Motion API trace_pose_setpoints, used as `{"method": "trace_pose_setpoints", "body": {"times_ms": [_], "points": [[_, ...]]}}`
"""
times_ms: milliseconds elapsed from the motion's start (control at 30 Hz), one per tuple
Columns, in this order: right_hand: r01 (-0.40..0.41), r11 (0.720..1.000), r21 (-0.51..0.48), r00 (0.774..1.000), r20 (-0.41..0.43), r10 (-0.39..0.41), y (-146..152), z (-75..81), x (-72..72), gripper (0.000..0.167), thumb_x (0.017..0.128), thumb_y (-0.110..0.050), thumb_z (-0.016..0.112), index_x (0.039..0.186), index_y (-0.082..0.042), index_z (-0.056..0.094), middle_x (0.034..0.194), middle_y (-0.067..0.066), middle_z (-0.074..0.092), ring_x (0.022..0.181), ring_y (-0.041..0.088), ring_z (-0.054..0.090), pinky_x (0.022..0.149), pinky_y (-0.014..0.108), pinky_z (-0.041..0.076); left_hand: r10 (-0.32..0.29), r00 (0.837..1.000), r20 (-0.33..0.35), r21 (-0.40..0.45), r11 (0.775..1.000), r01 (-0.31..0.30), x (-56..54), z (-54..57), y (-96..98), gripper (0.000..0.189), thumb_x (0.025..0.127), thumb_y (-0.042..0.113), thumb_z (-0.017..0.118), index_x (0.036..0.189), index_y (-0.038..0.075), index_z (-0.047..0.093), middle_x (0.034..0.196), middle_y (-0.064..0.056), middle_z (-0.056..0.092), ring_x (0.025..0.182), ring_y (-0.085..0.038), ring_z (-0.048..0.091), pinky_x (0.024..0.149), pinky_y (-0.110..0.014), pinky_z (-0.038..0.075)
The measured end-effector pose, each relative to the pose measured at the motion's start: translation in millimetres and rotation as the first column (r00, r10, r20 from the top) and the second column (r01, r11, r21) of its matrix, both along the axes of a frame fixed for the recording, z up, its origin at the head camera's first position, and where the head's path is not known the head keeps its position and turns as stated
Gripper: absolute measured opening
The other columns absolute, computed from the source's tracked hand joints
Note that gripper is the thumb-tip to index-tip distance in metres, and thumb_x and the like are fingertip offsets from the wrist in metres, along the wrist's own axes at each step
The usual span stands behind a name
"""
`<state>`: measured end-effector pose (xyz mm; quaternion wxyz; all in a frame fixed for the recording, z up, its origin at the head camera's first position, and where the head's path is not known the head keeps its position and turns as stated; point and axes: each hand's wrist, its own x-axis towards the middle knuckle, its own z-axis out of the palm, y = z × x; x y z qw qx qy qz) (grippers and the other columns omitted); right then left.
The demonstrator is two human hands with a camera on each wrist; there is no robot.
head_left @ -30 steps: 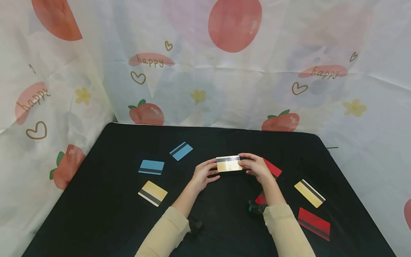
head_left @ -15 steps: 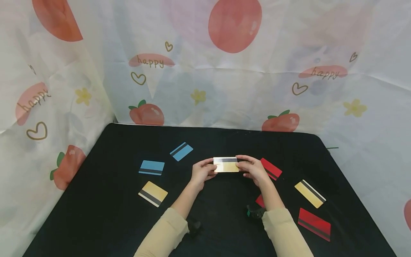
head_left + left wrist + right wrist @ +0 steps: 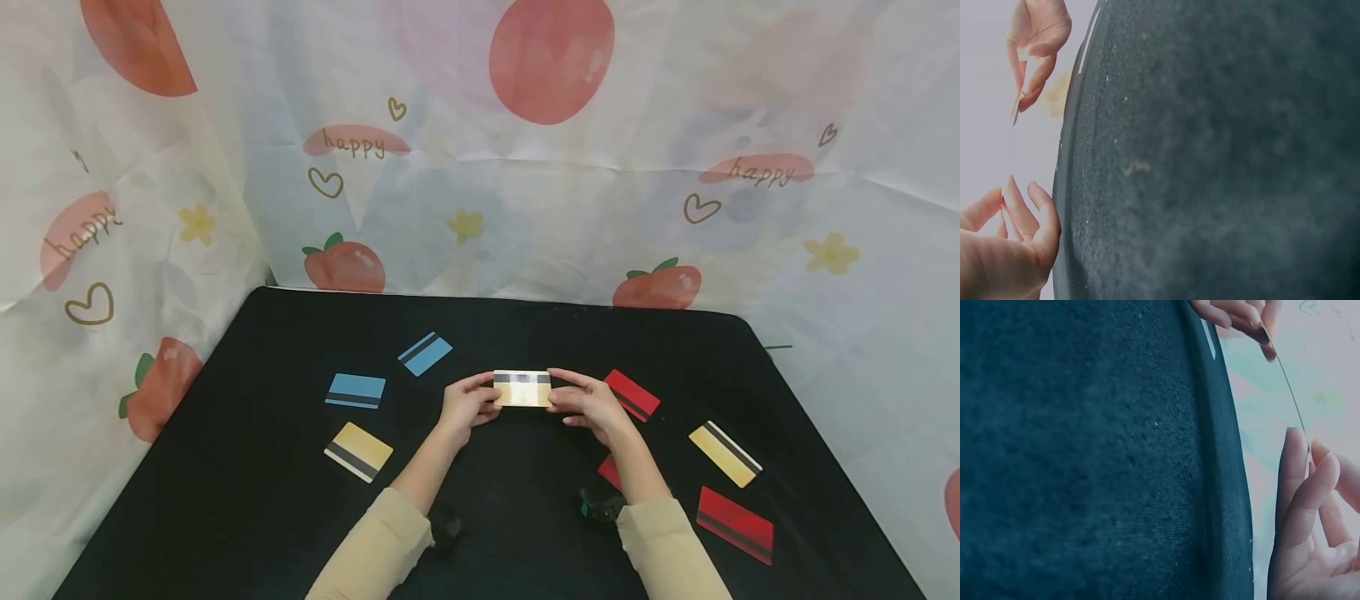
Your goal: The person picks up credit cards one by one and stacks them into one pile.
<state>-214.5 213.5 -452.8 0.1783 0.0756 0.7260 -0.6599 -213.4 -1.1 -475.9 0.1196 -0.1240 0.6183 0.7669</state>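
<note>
A gold card (image 3: 522,390) with a dark magnetic stripe near its top edge is held up between both hands, its face catching a glare. My left hand (image 3: 462,410) pinches the card's left end between thumb and fingers. At the right end, my right hand (image 3: 592,404) pinches it the same way. Seen edge-on in the right wrist view, the card (image 3: 1287,381) is a thin line running from one hand to the other. The left wrist view has the left hand (image 3: 1013,244) low at the left, with the other hand above it.
On the black table (image 3: 300,533) lie two blue cards (image 3: 355,391) and a gold card (image 3: 358,452) at left. To the right are red cards (image 3: 735,525), one partly hidden by the right forearm, and another gold card (image 3: 725,453). A printed curtain (image 3: 525,208) hangs behind.
Both hands have shifted slightly left and a little nearer with the gold card between them. The glare on its face has changed. The cards on the table have not moved.
</note>
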Motion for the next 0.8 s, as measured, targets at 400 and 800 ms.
{"method": "trace_pose_setpoints", "body": {"times_ms": [400,800], "points": [[-0.015,0.999,-0.029,1.0,-0.025,0.014,-4.6,-2.3,8.6,0.061,0.08,-0.005,0.069,0.135,-0.007,0.044,0.09,0.001,0.068,0.074,0.012,0.067,0.058,0.021,0.054,-0.073,0.995,0.074,0.056,0.996,0.069,6.2,2.1,-10.5,0.039,0.083,0.004,0.065,0.121,0.008,0.059,0.092,-0.011,0.063,0.061,-0.013,0.064,0.065,-0.032,0.057],[0.004,1.0,-0.031,1.0,0.003,-0.003,-8.8,-6.0,18.5,0.058,0.08,-0.002,0.067,0.134,-0.004,0.045,0.088,0.004,0.068,0.072,0.014,0.066,0.06,0.026,0.056,-0.104,0.988,0.115,-0.013,0.994,0.106,10.9,1.2,-16.6,0.039,0.081,0.004,0.067,0.119,0.008,0.061,0.097,-0.013,0.065,0.062,-0.014,0.065,0.063,-0.031,0.057]]}}
